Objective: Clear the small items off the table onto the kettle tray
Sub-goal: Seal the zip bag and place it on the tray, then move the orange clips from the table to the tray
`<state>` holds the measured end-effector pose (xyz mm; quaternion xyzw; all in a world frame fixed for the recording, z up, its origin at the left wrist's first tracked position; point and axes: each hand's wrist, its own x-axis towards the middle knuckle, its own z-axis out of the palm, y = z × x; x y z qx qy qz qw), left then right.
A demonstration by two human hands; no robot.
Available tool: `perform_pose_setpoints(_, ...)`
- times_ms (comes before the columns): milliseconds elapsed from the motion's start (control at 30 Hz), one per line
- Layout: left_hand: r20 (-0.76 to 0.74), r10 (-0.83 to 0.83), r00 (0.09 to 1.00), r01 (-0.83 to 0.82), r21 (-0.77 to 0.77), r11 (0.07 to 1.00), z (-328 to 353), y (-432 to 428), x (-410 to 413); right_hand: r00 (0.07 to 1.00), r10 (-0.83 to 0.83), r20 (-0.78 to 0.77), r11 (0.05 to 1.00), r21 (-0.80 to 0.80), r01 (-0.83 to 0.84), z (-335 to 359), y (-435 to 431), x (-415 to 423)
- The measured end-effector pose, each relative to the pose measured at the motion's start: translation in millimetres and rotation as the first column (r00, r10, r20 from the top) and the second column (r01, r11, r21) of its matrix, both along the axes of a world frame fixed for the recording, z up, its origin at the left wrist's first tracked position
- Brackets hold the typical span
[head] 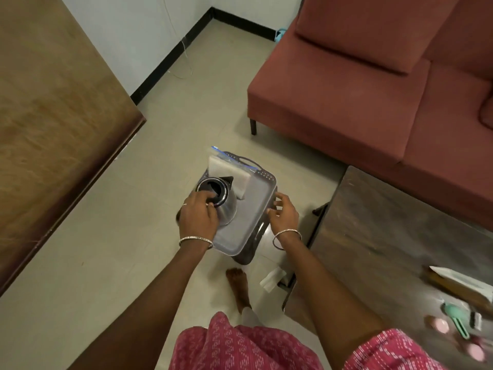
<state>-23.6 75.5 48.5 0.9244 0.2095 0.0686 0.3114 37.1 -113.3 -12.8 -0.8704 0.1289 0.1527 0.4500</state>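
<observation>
While the left hand [197, 213] curls its fingers on the kettle [228, 202] standing on the tray [248, 217], the right hand [284, 213] hovers at the tray's rim, fingers loosely spread, empty. The small items [440, 325] lie on the table [386, 236], well apart.

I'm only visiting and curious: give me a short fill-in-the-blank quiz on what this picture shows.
1. The left hand holds the ____ that stands on the grey tray.
2. The right hand is beside the tray's ____ edge.
3. The pink and mint small items lie on the dark ____, not on the tray.
Missing words: kettle; right; table.
</observation>
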Motion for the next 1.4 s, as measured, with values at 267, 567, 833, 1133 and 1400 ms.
perform_pose_setpoints(267,-0.044,-0.148,0.988,0.145,-0.061,0.988,26.2,-72.4,-73.2,0.987,-0.153,0.050,0.988,0.019,0.152,54.4,-71.0,-120.6)
perform_pose_setpoints(567,-0.053,-0.390,0.919,0.378,-0.158,0.912,47.0,-186.6,-143.2,0.951,-0.301,0.075,0.950,-0.067,0.306,98.3,-171.7,-234.3)
perform_pose_setpoints(833,-0.059,-0.602,0.796,0.583,-0.195,0.789,47.6,-284.6,-172.3,0.881,-0.467,0.075,0.875,-0.108,0.473,111.6,-268.1,-297.2)
perform_pose_setpoints(1133,-0.089,-0.693,0.715,0.663,-0.225,0.714,35.4,-421.7,-211.3,0.811,-0.580,0.077,0.798,-0.147,0.584,112.4,-408.2,-358.0)
perform_pose_setpoints(1400,-0.174,-0.666,0.726,0.635,-0.204,0.745,14.6,-531.6,-239.1,0.805,-0.593,0.023,0.796,-0.130,0.591,80.8,-530.1,-396.3)
